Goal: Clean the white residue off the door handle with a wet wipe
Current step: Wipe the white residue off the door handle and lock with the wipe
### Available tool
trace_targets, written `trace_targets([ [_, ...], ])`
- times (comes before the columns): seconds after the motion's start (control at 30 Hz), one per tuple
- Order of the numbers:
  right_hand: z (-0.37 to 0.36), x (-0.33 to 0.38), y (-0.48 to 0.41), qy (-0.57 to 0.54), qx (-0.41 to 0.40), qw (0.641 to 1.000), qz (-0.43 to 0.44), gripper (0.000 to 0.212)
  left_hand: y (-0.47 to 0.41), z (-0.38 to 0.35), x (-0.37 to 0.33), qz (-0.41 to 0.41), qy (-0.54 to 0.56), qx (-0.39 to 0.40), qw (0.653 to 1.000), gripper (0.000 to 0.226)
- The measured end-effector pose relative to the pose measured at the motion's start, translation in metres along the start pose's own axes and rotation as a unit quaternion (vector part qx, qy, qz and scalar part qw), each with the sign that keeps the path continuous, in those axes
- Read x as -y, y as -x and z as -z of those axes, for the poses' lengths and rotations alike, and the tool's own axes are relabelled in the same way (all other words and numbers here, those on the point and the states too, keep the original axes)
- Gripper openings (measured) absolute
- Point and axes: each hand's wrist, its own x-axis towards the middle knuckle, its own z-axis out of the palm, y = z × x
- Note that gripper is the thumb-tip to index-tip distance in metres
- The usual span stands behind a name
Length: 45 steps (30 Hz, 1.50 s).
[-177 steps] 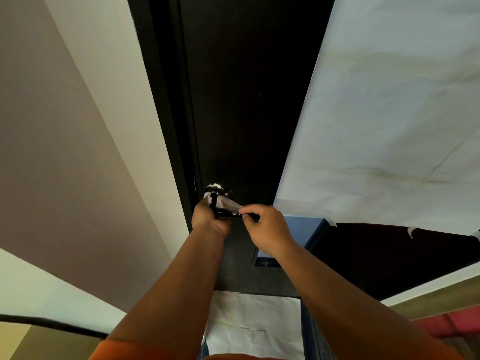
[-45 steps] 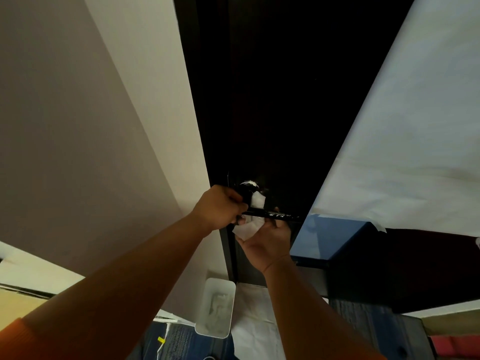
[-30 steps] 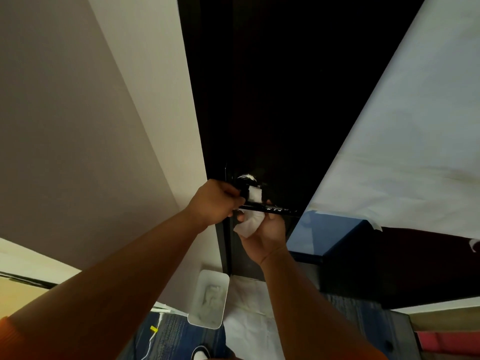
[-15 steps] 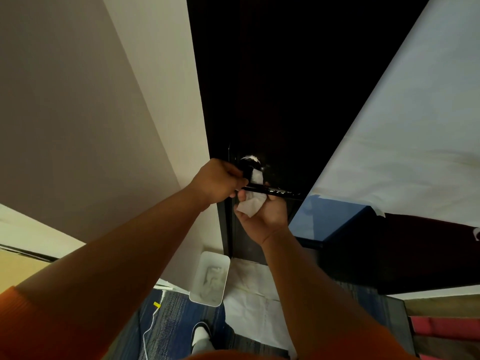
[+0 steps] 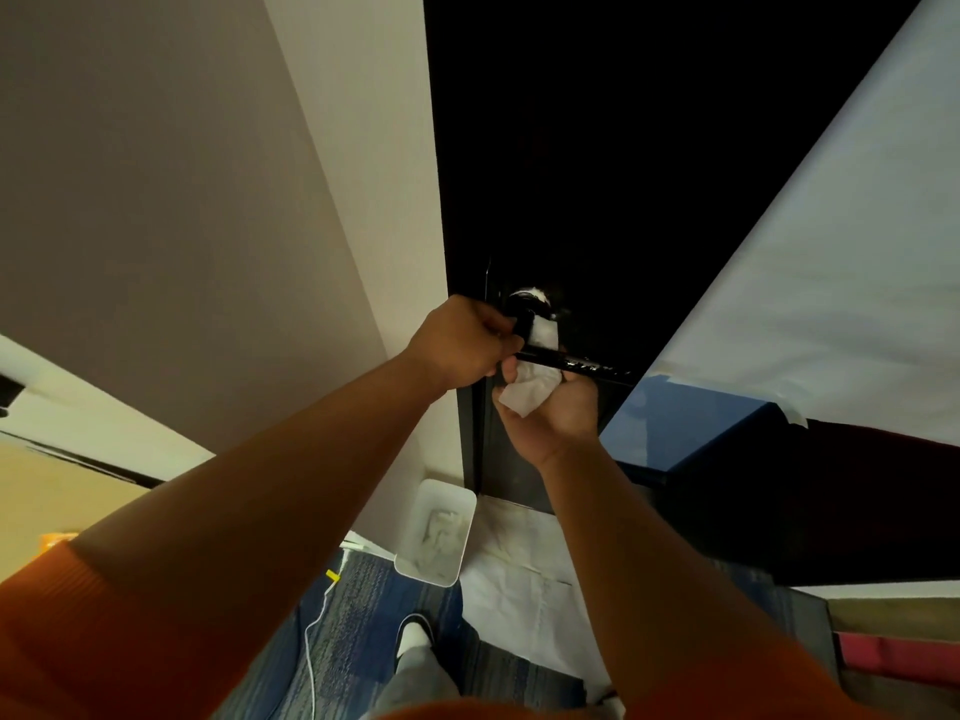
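Observation:
A black lever door handle (image 5: 587, 365) sticks out to the right from a dark door (image 5: 597, 163). White residue shows on its round base (image 5: 530, 295). My left hand (image 5: 462, 343) is closed around the handle's neck at the left. A white wet wipe (image 5: 530, 389) is looped around the lever near the base; one end shows above the bar, the rest hangs below. My right hand (image 5: 553, 415) grips the wipe from underneath, fingers curled up against the lever.
A white bin (image 5: 462, 504) with crumpled wipes stands on the floor by the door frame. White paper (image 5: 524, 574) lies on the blue carpet below the door. A paper-covered surface (image 5: 810, 283) fills the right. A white cable (image 5: 311, 652) and my shoe (image 5: 415, 636) are below.
The view has shifted between frames. Both hands stay on the handle; the right hand has kept working the wipe along the lever near its base.

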Motion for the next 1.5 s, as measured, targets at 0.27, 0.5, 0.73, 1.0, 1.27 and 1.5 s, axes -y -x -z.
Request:
trace_targets([
  [0.27, 0.012, 0.0, -0.003, -0.02, 0.008, 1.0, -0.003, 0.03, 0.005, -0.001, -0.002, 0.007, 0.005, -0.022, 1.0, 0.011],
  [0.5, 0.002, -0.004, -0.005, 0.006, 0.025, 1.0, -0.01, 0.036, 0.007, -0.012, 0.008, 0.021, 0.066, -0.054, 0.996, 0.012],
  [0.73, 0.0, -0.004, 0.003, -0.019, 0.002, 1.0, 0.009, 0.043, 0.009, -0.015, 0.008, 0.029, 0.08, -0.059, 0.995, 0.011],
  [1.0, -0.007, -0.008, 0.002, 0.011, -0.009, 1.0, -0.02, 0.029, 0.016, -0.014, 0.002, 0.038, 0.103, -0.067, 0.992, 0.008],
  [1.27, 0.028, 0.019, 0.023, 0.203, -0.157, 0.965, -0.058, 0.027, 0.036, -0.035, 0.013, 0.121, 0.178, -0.075, 0.974, 0.04],
  [1.5, 0.046, 0.098, 0.04, 0.197, -0.224, 0.945, 0.136, 0.014, 0.031, -0.036, 0.006, 0.105, 0.254, -0.127, 0.953, 0.017],
])
